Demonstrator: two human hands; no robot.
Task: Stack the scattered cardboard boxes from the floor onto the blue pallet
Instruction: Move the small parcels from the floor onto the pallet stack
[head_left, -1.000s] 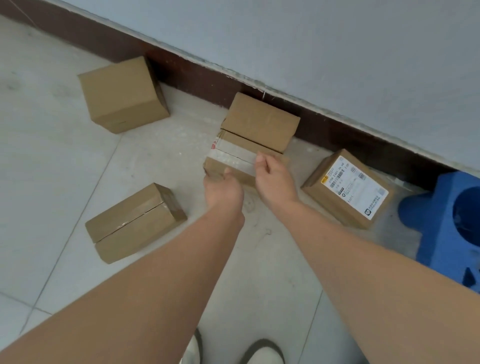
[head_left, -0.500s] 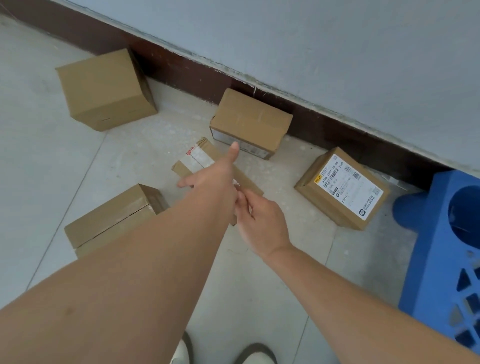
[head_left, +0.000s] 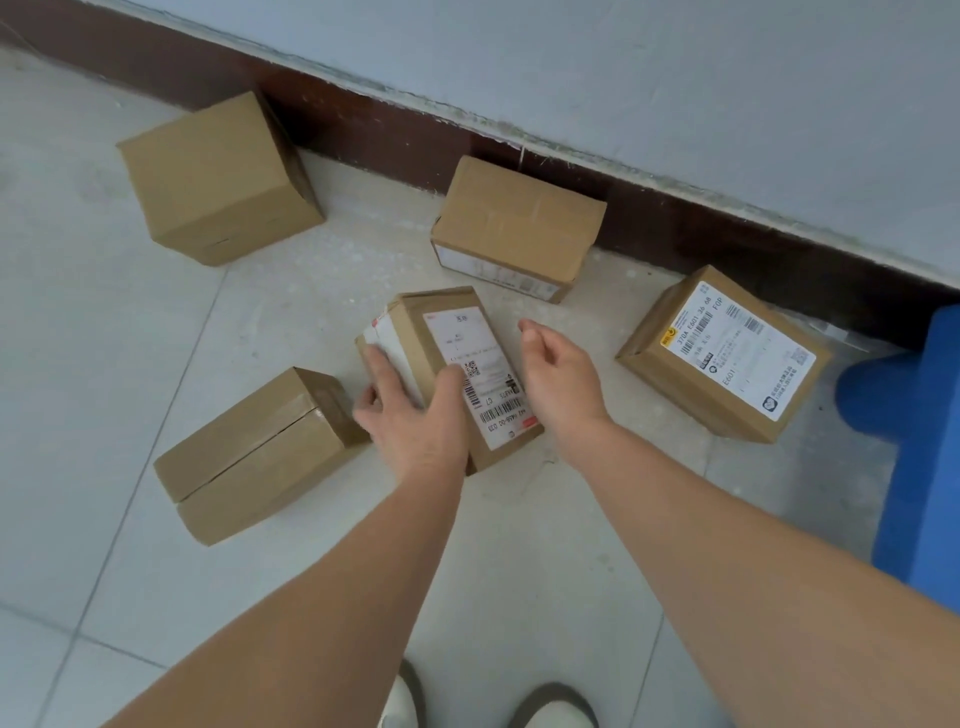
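Five cardboard boxes lie on the tiled floor (head_left: 104, 364), none on the blue pallet (head_left: 919, 441), which shows only at the right edge of the view.

- Small labelled box (head_left: 447, 332): mid-floor, label up, skewed to the tile lines. I cannot tell whether it sits on the tiles or is just raised.
- Left hand (head_left: 410, 415): grips this box at its near left corner, thumb over the label and fingers down the left face. It looks like a one-sided hold to steady or turn it.
- Right hand (head_left: 558, 371): just beside the box's right face, not touching, loosely cupped and holding nothing. It is probably placed to close on the opposite side for a two-handed lift.
- Other boxes: large plain box (head_left: 213, 176) and taped box (head_left: 519, 223) against the skirting, split-top box (head_left: 254, 457) on the left, and big-label box (head_left: 727, 358) nearest the pallet.

Judgement: the pickup is under way and stacking has not begun.
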